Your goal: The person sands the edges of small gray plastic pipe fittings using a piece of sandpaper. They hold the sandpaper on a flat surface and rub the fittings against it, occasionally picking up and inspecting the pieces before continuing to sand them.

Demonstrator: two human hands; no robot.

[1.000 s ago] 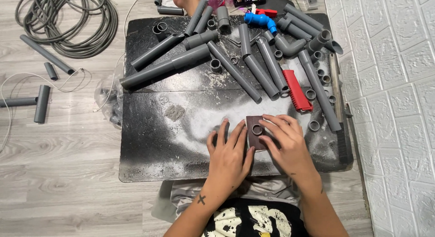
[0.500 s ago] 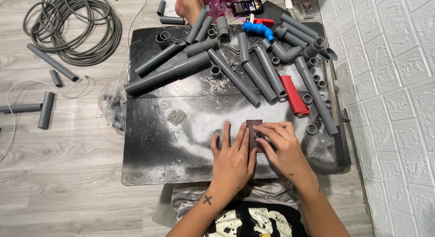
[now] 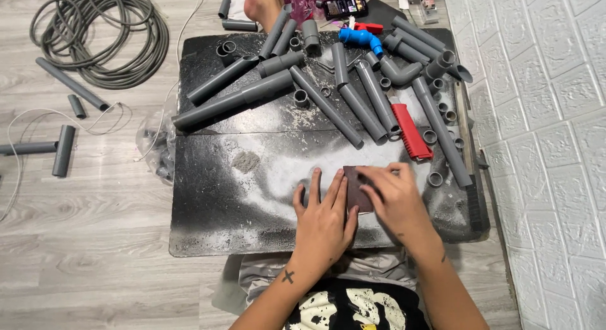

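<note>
Dusty board (image 3: 240,204) left of hands open; grey pipes (image 3: 328,102) crowd far half.

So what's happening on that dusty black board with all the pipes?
A person presses both hands onto a dark reddish-brown sheet of sandpaper lying flat on a black board covered in pale dust. The left hand is spread flat at its left edge; the right hand covers the right side. Grey plastic pipes and a red tool lie beyond.
</note>
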